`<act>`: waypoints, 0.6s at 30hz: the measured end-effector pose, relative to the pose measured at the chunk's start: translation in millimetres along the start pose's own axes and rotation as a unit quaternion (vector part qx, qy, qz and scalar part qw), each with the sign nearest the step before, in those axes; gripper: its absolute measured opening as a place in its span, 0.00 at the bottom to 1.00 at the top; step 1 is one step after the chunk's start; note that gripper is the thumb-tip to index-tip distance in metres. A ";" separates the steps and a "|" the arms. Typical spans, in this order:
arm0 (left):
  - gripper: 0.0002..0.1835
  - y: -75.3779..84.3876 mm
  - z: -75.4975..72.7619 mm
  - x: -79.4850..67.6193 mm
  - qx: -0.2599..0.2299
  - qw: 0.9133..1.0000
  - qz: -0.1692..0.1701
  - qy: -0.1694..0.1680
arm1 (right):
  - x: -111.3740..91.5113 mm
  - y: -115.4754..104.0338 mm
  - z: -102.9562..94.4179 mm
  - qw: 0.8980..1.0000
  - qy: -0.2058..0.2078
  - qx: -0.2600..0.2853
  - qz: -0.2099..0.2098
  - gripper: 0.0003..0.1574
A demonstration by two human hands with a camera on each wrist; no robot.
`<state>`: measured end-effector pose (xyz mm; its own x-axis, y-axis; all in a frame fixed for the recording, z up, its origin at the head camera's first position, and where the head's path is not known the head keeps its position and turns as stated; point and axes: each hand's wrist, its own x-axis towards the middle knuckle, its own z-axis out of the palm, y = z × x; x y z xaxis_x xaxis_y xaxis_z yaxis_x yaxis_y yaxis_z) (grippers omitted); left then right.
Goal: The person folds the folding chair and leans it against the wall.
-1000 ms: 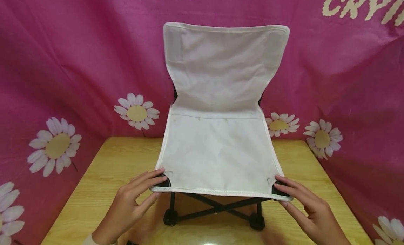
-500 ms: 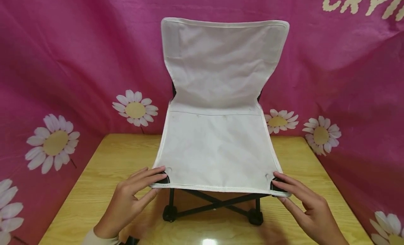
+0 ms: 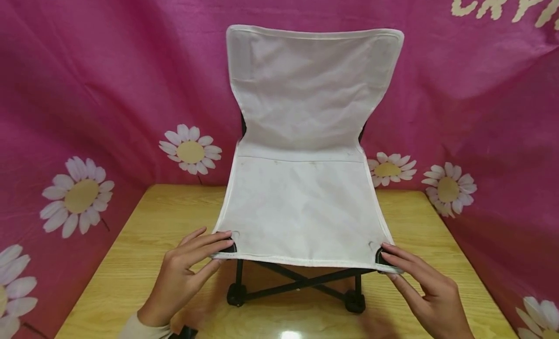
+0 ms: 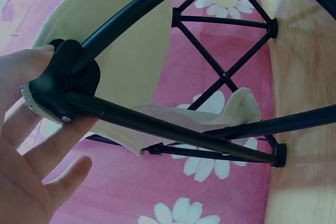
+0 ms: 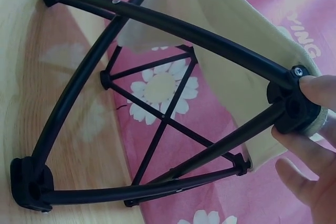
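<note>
A white fabric folding chair (image 3: 301,203) with a black crossed-tube frame (image 3: 301,282) stands unfolded and upright on a wooden table. My left hand (image 3: 183,273) pinches its front left corner, fingers over the black corner patch and thumb under the edge. At the front right corner, my right hand (image 3: 430,288) holds on in the same manner. The left wrist view shows the thumb against a black plastic joint (image 4: 68,77) under the seat. A matching joint (image 5: 294,103) lies between thumb and fingers in the right wrist view. The rear legs are hidden by the fabric in the head view.
The chair's black feet (image 3: 236,295) rest on the light wooden tabletop (image 3: 131,261). Behind and at both sides hangs a pink cloth (image 3: 105,86) printed with white daisies and letters. A small black object (image 3: 187,332) shows beside the left sleeve.
The chair sits slightly higher in the head view than a second ago, along with the background. Both hands keep their hold on the front corners.
</note>
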<state>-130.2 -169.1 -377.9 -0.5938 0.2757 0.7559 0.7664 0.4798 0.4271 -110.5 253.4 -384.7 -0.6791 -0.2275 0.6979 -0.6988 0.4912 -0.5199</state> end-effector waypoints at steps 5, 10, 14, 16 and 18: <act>0.22 0.9 3.0 0.1 -0.005 1.000 -0.001 0.016 | -0.7 -3.0 0.7 1.000 -0.001 -0.012 0.012 0.29; 0.21 1.0 5.1 -0.2 -0.002 1.000 -0.003 0.028 | -1.3 -4.1 2.3 1.000 0.001 -0.025 0.011 0.29; 0.22 1.5 6.6 1.0 -0.002 0.999 0.002 0.032 | 0.7 -4.3 3.7 1.000 0.010 -0.023 -0.003 0.26; 0.22 1.8 7.5 2.0 -0.003 0.999 0.009 0.036 | 2.0 -4.7 3.8 1.000 0.013 -0.026 -0.010 0.25; 0.21 1.7 8.3 2.7 -0.003 0.999 0.015 0.039 | 3.3 -4.5 3.8 0.999 0.016 -0.027 -0.019 0.23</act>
<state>-132.4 -160.5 -379.3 -0.5499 0.2231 0.8049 0.7850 0.4671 0.4069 -110.4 247.2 -382.0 -0.6450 -0.2206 0.7317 -0.7099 0.5273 -0.4669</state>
